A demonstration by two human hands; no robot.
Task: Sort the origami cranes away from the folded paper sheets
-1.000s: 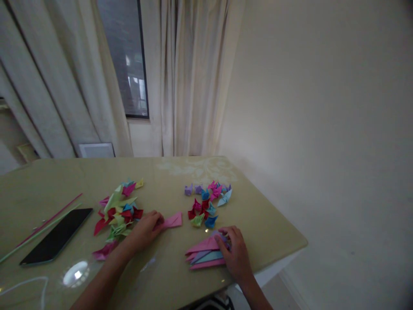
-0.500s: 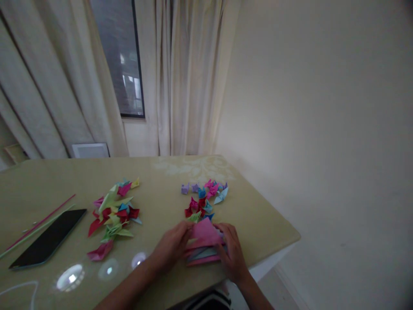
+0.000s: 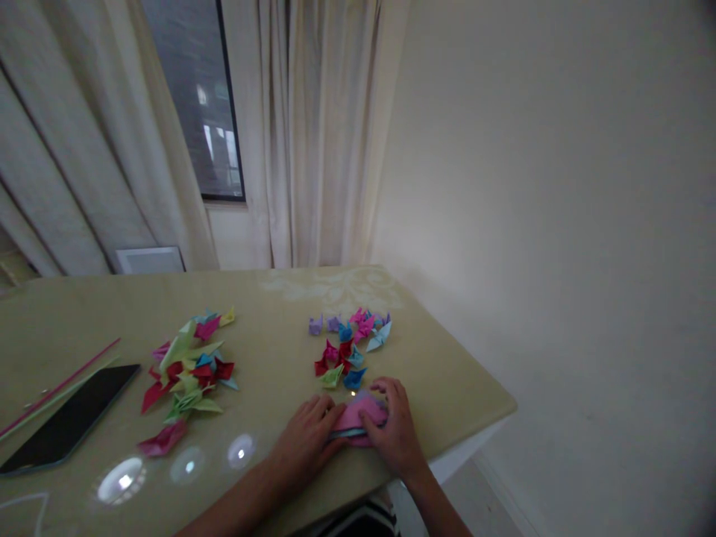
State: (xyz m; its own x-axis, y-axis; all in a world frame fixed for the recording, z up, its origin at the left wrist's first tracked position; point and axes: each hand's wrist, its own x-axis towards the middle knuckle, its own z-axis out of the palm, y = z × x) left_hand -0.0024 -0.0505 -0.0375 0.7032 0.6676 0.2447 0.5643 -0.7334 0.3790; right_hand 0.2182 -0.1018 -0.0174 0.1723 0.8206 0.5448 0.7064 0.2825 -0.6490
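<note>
Two bare hands are meeting at the near side of a glossy olive-beige table [image 3: 274, 335], both closing on a compact stack of folded pink, lilac and pale blue paper [image 3: 350, 419] that is lying between them, toward the table's right-hand end. The left hand [image 3: 309, 432] is clasping the stack's left end, its fingers curling against the paper. The right hand [image 3: 394, 431] is clamping the opposite end, its thumb pressing on the pink upper surface and its fingers bending round the far side. A pale blue layer is showing as a narrow band below the pink one. Just beyond the stack, a cluster of small folded paper figures in red, magenta, lilac, blue and green [image 3: 345, 352] is spreading over the tabletop. Well apart on the left, a heaped pile of pointed paper figures in yellow-green, red, pink and blue [image 3: 187, 373] is occupying a long strip. Farther left, a flat black rectangular device [image 3: 72, 419] is lying beside a thin magenta stick [image 3: 67, 382] and a thin pale green stick [image 3: 70, 391]. Cream curtains [image 3: 330, 142] are hanging behind the table.
</note>
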